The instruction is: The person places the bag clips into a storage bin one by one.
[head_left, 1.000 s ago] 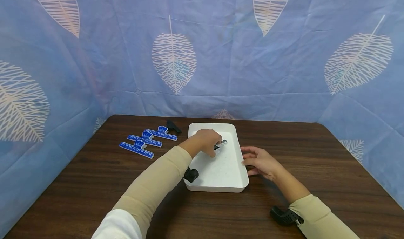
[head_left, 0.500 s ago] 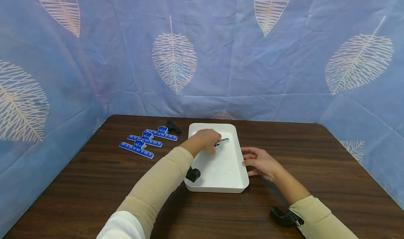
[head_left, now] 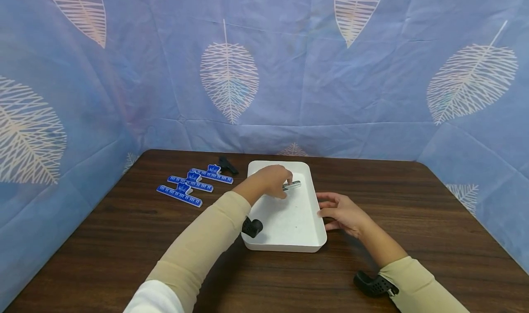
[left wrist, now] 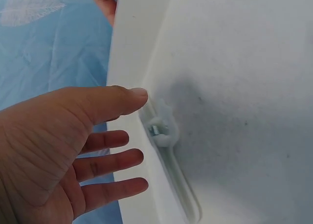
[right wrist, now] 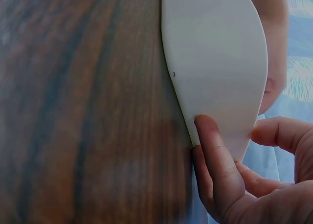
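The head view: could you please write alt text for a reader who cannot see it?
A person's left hand pinches a clip over the floor of a white tray on a dark table, while the right hand touches the tray's right side. Three blue clips and a black object lie left of the tray.

On my feed, blue cloth walls [head_left: 285, 88] on three sides, pale leaf prints [head_left: 229, 81] scattered over them, creases [head_left: 330, 125] running across, a dark wood-grained surface [head_left: 392, 184] with rounded far corners, soft light.
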Motion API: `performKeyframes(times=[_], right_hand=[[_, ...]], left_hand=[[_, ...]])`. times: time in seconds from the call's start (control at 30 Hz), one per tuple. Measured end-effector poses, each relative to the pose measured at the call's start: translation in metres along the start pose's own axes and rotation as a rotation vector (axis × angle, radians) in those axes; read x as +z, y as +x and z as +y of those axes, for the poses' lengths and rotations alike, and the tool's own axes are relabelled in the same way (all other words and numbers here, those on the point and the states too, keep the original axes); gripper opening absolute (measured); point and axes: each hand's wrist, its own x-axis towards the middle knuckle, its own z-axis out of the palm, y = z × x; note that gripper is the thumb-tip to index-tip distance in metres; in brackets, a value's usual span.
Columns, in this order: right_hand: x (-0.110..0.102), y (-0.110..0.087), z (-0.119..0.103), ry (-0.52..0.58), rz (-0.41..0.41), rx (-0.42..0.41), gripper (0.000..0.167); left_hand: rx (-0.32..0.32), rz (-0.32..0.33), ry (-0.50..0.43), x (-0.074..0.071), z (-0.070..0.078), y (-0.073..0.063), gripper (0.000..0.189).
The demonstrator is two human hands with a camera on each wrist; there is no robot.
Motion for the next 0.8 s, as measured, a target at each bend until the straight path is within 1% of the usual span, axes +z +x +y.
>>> performKeyframes(times=[0.17,0.27,0.37,0.63,0.7,0.8], right_hand=[[0.000,-0.001,-0.001,-0.002,0.000,0.002,0.069],[0.000,-0.001,0.000,-0.003,0.002,0.003,0.068],[0.000,-0.002,-0.001,-0.003,0.001,0.003,0.069],[0.001,-0.002,-0.002,-0.003,-0.001,0.003,0.068],[0.001,-0.002,-0.002,-0.004,-0.001,0.001,0.067],[0.001,-0.002,-0.001,-0.003,0.002,0.000,0.067]], left_hand=[[0.043,0.031,-0.032,-0.006,0.003,-0.005,0.044],[0.062,0.037,-0.051,-0.010,0.005,-0.009,0.047],[0.069,0.031,-0.065,-0.015,0.008,-0.016,0.051],[0.063,0.020,-0.040,-0.023,0.013,-0.034,0.068],[0.069,0.017,-0.032,-0.024,0.014,-0.038,0.070],[0.083,0.031,-0.022,-0.024,0.015,-0.044,0.070]])
